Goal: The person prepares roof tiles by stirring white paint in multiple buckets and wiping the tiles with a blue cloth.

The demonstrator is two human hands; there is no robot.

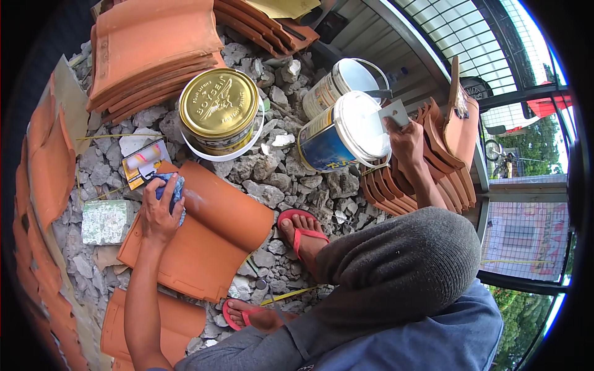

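My left hand (158,216) is closed on a crumpled blue cloth (179,187) and presses it against an orange clay roof tile (213,250). A pale, whitish smear shows on the tile beside the cloth. Farther right, my right hand (406,143) grips a flat metal scraper (393,113) at the rim of a white bucket with a blue label (328,145). The scraper's grip is mostly hidden in my fingers. White material covers the bucket's top; I cannot tell whether it is a lid or the contents.
A gold-lidded paint can (219,105) and a second white bucket (356,77) stand on broken rubble (272,173). Stacked roof tiles (154,37) lie at the far left, and more tiles (455,176) at the right. A speckled block (106,221) sits left of my left hand.
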